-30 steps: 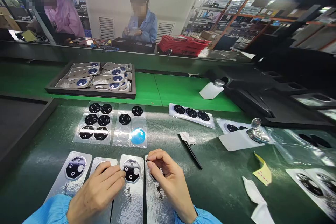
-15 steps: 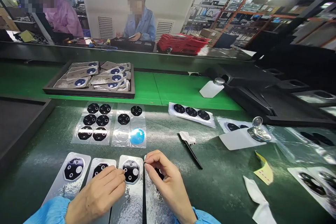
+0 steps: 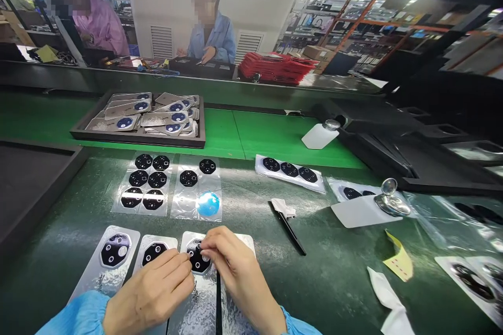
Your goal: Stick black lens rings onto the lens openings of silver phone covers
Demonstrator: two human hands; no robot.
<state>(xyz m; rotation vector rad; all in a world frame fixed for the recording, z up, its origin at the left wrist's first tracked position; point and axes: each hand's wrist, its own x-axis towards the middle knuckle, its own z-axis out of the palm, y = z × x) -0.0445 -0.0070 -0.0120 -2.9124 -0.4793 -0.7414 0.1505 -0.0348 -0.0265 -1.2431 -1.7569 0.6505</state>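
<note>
Several silvery rectangular plates lie in a row before me, each with a black octagonal disc at its far end. My left hand (image 3: 153,289) rests over the second plate (image 3: 147,243), its fingers pressed together and the tips at the edge of the third plate's black disc (image 3: 196,264). Over that same disc, my right hand (image 3: 238,269) pinches thumb and forefinger on something small and dark, too little to make out. The right hand and wrist partly cover the fourth plate (image 3: 247,243). At the left, the first plate (image 3: 92,280) lies untouched by either hand.
Clear sheets of black stickers (image 3: 143,196) lie beyond the plates. A black tweezers-like tool (image 3: 291,233) with white tissue is at right, near a white pump bottle (image 3: 363,212). A tray (image 3: 137,138) of finished-looking plates stands farther back; two people sit beyond.
My right hand has moved left from the fourth plate to the third plate's disc, keeping its pinch. My left hand has stayed nearly in place. The whole view has shifted slightly.
</note>
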